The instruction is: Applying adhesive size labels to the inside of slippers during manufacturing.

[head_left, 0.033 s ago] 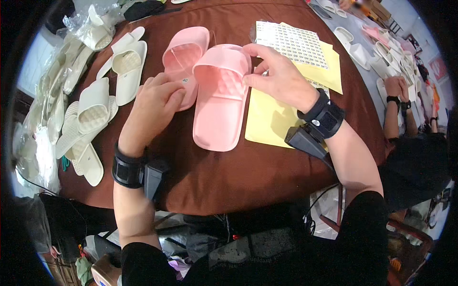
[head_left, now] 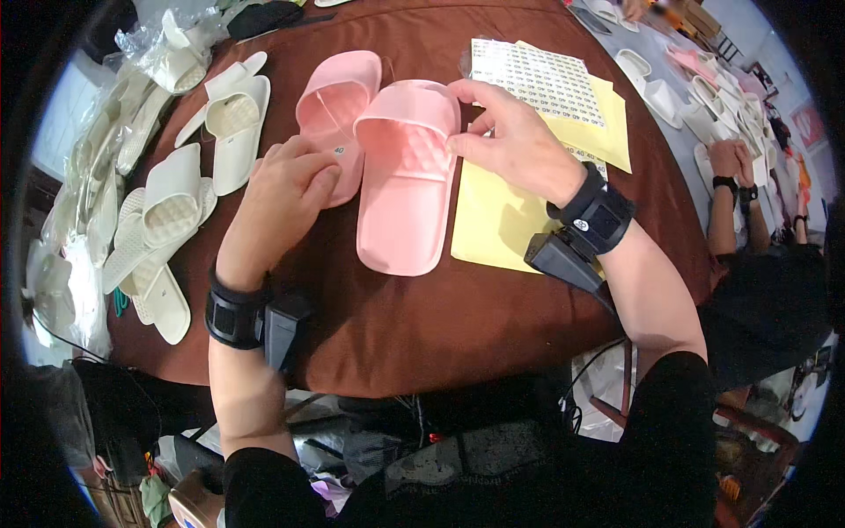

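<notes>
Nothing had shifted: left hand (head_left: pixel 286 189) still pressed, fingers curled, on 1 pink slipper (head_left: pixel 330 119); right hand (head_left: pixel 510 136) still pinched the other slipper (head_left: pixel 405 185).

The left hand (head_left: pixel 286 189) covers the heel half of the far pink slipper (head_left: pixel 330 106), the right hand (head_left: pixel 515 141) hides the near pink slipper's (head_left: pixel 405 185) strap edge, the sticker sheet's (head_left: pixel 537 79) print is too small to read, and the co-worker's (head_left: pixel 766 264) body is cut off at the rim.
</notes>
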Available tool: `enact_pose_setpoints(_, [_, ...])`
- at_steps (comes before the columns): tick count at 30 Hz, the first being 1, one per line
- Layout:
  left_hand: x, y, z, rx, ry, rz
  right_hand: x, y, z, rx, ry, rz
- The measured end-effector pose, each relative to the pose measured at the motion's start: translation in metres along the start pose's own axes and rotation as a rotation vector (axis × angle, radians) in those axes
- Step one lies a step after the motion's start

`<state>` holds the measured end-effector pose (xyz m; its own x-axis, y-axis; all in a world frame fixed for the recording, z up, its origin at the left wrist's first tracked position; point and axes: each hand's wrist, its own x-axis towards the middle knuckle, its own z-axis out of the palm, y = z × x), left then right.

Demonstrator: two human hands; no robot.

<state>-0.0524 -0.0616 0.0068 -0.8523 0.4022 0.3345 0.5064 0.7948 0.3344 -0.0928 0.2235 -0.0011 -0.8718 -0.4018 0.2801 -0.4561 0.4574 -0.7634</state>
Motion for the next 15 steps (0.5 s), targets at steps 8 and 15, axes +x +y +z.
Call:
enact_pose_setpoints(8, [-0.003, 0.01, -0.013, -0.175, -0.098, -0.112, 0.004, 0.01, -0.01, 0.051, 0.176, -0.023])
enact_pose_setpoints(15, [-0.005, 0.014, -0.01, -0.141, -0.05, -0.077, -0.005, 0.008, -0.033, -0.086, -0.212, 0.052])
